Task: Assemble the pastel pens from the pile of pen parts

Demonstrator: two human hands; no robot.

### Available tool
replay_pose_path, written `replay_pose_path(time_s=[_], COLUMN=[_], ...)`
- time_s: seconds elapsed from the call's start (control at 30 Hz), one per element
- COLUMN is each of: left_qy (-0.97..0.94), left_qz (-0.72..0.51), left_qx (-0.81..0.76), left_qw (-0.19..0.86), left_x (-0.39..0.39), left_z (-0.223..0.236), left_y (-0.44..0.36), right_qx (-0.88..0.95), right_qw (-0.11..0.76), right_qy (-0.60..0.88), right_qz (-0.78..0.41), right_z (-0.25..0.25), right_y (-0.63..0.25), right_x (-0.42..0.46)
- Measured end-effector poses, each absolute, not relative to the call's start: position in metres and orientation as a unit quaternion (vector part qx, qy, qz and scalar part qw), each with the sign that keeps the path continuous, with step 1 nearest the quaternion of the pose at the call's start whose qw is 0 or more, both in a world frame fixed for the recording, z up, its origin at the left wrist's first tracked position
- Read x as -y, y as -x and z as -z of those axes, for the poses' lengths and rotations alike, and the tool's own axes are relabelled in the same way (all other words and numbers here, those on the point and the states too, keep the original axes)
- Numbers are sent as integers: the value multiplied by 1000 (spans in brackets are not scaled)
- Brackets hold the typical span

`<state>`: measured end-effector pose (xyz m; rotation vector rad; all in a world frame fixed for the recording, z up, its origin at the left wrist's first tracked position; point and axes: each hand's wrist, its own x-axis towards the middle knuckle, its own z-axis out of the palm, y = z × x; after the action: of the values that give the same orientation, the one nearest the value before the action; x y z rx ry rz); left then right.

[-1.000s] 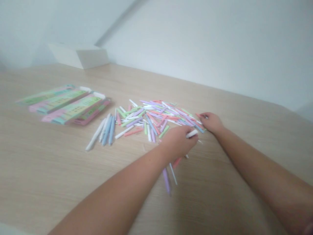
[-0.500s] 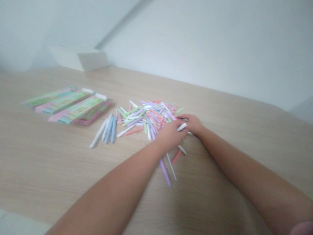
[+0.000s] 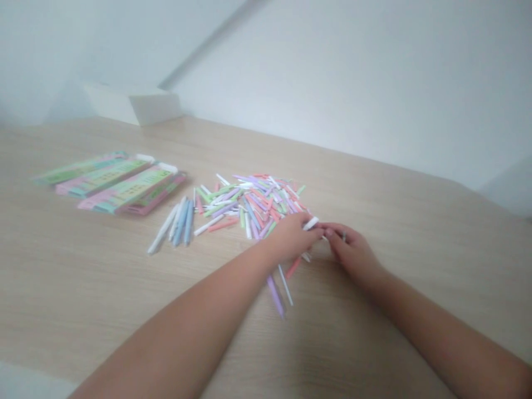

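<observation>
My left hand (image 3: 293,233) is closed around a white pen part (image 3: 311,223), one end of which sticks out past the fingers. Close against it, my right hand (image 3: 353,249) has its thumb and fingers pinched together at the left fingertips. Whatever the right fingers hold is too small and blurred to make out. Beyond the left hand spreads a loose pile of pen parts (image 3: 224,209) in white, purple, green, coral and blue. A purple pen part (image 3: 275,297) and a thin white stick (image 3: 285,284) lie on the table just below the left wrist.
Several white and blue pens (image 3: 178,221) lie side by side left of the pile. Farther left are long pink-and-green packages (image 3: 128,188). A white box (image 3: 153,107) stands at the back of the wooden table (image 3: 374,188), near the wall.
My right hand has come back from the pile's right edge toward me and now meets the left fingertips. The left hand still grips the white pen part, moved only slightly.
</observation>
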<state>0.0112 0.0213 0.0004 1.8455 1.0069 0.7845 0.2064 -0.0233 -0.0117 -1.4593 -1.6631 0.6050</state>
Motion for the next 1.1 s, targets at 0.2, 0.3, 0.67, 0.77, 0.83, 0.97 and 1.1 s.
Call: replay_pose_path(time_s=[0.2,0.3,0.67,0.77,0.83,0.97,1.1], left_qy=[-701,-692,-718,-748,-777,-847,-886], left_qz=[-301,-304,-286,-279,-286,-250,-192], left_qx=[-391,-383,-377,-382,-401,-408,-389], left_qw=[515,531,510,466,391,232,161], left_x=[-9,-10,-12,-11,-11,-13,-15], left_z=[3,5,6,3,0,-2,2], left_y=[-21,-22,-21,-19,-15,-7,-3], right_qx=[667,685,692,674,668,658,669], right_qw=[401,378,384,402,408,402,401], right_qy=[556,554,558,578,585,605,598], right_qz=[-292,-284,-249,-223,-212,-201,-184], right_z=[16,19,14,18,20,21,22], right_y=[-218,-224,-217,-216,-216,-216,-216], right_x=[52,52,44,43,42,45,46])
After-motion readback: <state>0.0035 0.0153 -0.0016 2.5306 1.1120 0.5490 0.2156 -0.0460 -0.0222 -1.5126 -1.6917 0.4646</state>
